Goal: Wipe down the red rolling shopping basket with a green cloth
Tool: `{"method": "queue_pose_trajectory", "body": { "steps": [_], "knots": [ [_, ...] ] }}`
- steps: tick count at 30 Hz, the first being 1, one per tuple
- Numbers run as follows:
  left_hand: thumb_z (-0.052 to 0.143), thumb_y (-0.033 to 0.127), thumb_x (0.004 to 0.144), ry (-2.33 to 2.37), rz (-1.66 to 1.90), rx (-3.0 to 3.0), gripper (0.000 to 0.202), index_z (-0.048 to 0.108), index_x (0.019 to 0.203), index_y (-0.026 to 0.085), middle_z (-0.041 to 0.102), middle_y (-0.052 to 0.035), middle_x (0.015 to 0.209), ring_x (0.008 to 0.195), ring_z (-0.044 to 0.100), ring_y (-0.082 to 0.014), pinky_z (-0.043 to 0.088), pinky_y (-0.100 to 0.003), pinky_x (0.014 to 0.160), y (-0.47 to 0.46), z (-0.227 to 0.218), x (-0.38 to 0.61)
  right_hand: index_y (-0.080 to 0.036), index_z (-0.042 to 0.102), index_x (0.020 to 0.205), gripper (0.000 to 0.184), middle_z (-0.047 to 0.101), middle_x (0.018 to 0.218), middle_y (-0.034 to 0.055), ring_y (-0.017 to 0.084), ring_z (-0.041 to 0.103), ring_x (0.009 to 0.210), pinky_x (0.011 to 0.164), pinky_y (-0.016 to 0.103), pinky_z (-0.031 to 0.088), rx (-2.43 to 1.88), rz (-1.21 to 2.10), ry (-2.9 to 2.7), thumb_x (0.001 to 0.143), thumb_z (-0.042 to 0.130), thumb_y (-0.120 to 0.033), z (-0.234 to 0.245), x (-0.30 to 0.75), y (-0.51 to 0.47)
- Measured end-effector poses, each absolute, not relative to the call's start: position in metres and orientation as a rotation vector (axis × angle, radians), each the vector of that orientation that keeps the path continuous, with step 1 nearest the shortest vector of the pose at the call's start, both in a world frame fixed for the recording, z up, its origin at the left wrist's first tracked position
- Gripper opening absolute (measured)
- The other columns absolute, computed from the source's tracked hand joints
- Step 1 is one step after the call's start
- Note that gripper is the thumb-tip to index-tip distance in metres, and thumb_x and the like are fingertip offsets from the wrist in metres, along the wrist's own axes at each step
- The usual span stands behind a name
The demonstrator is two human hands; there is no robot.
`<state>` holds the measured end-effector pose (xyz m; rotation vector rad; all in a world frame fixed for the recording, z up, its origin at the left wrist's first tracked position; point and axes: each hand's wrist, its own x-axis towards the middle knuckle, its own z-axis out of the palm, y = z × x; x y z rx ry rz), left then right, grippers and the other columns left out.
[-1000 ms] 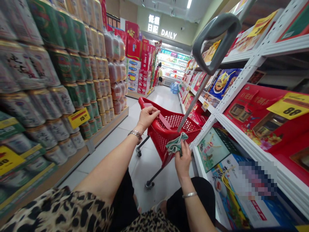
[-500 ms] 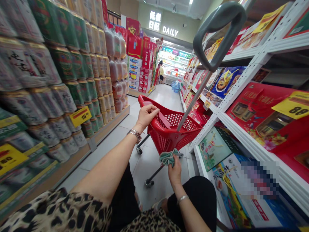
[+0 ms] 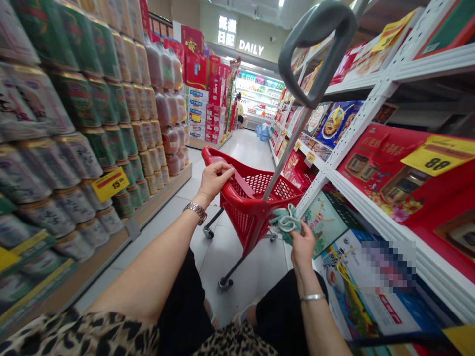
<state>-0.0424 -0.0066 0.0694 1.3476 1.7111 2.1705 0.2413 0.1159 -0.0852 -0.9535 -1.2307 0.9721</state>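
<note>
In front of me stands a red plastic shopping basket cart [image 3: 256, 207] on small casters, with a tall grey pull handle [image 3: 317, 52] rising from it. The fingers of my left hand [image 3: 216, 179] are closed over the near left rim of the basket. A green cloth [image 3: 286, 222], bunched up, is pinched in my right hand [image 3: 303, 243]. The cloth is beside the cart's right side, close to the lower shelf; whether it touches the basket I cannot tell.
Stacked drink cans [image 3: 55, 173] line the left side. White shelving [image 3: 345, 133] with gift boxes runs along the right, near my right hand. Ahead, the tiled aisle [image 3: 243, 146] leads to a lit cooler [image 3: 260, 94], with a person [image 3: 240, 111] near it.
My right hand has moved up and to the right with the cloth, from below the basket to its right side. My left hand stays on the rim. The view has turned slightly right.
</note>
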Motion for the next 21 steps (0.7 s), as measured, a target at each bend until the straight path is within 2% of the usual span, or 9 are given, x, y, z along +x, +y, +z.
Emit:
{"method": "queue_pose_trajectory", "body": {
  "steps": [3,6,11,15,17,19,21],
  "knots": [
    [0.072,0.038,0.075,1.706,2.166,1.338,0.020,0.066,0.072,0.019,0.065,0.0012,0.057,0.056,0.062,-0.0130,0.051,-0.024,0.060,-0.008,0.070,-0.041,-0.016,0.073,0.124,0.054,0.076,0.121,0.0115,0.026,0.070,0.108,0.101,0.044,0.054,-0.807,0.854,-1.418,0.073,0.072,-0.033,-0.026,0.232,0.117],
    [0.072,0.039,0.074,1.686,2.162,1.348,0.021,0.065,0.072,0.019,0.065,0.0012,0.057,0.055,0.062,-0.0130,0.052,-0.025,0.060,-0.009,0.070,-0.041,-0.021,0.071,0.131,0.049,0.073,0.131,0.0098,0.024,0.066,0.120,0.110,0.044,0.049,-0.618,0.783,-1.722,0.084,0.066,-0.036,0.006,0.215,0.116],
    [0.071,0.042,0.075,1.694,2.162,1.360,0.024,0.064,0.071,0.020,0.065,0.0007,0.059,0.056,0.062,-0.0136,0.052,-0.026,0.061,-0.008,0.067,-0.046,-0.024,0.074,0.125,0.038,0.071,0.133,0.0095,0.024,0.063,0.126,0.115,0.046,0.044,-0.393,0.549,-2.166,0.098,0.052,-0.037,0.017,0.187,0.119],
    [0.069,0.044,0.076,1.761,2.115,1.331,0.024,0.064,0.074,0.020,0.064,0.0001,0.061,0.060,0.063,-0.0157,0.055,-0.030,0.070,-0.012,0.066,-0.053,-0.024,0.071,0.128,0.036,0.070,0.135,0.0089,0.024,0.061,0.128,0.114,0.044,0.043,-0.350,0.389,-2.280,0.098,0.053,-0.032,0.013,0.181,0.119],
    [0.067,0.043,0.078,1.845,2.137,1.312,0.024,0.067,0.083,0.020,0.070,-0.0036,0.075,0.073,0.068,-0.0185,0.057,-0.036,0.083,-0.016,0.066,-0.052,-0.025,0.069,0.131,0.037,0.069,0.136,0.0086,0.024,0.061,0.128,0.113,0.043,0.043,-0.340,0.366,-2.307,0.097,0.057,-0.031,0.012,0.180,0.118],
    [0.068,0.042,0.077,2.012,2.235,1.225,0.030,0.069,0.098,0.020,0.074,-0.0090,0.103,0.100,0.069,-0.0235,0.051,-0.041,0.103,-0.021,0.064,-0.047,-0.025,0.069,0.130,0.037,0.069,0.136,0.0082,0.024,0.062,0.126,0.112,0.043,0.044,-0.352,0.360,-2.319,0.095,0.061,-0.031,0.012,0.176,0.116],
    [0.074,0.043,0.073,2.215,2.328,0.965,0.049,0.066,0.116,0.021,0.066,-0.0126,0.130,0.127,0.059,-0.0289,0.040,-0.045,0.116,-0.025,0.057,-0.038,-0.025,0.071,0.127,0.035,0.070,0.134,0.0085,0.025,0.063,0.124,0.110,0.043,0.045,-0.373,0.362,-2.325,0.093,0.065,-0.032,0.014,0.169,0.113]
  ]
}}
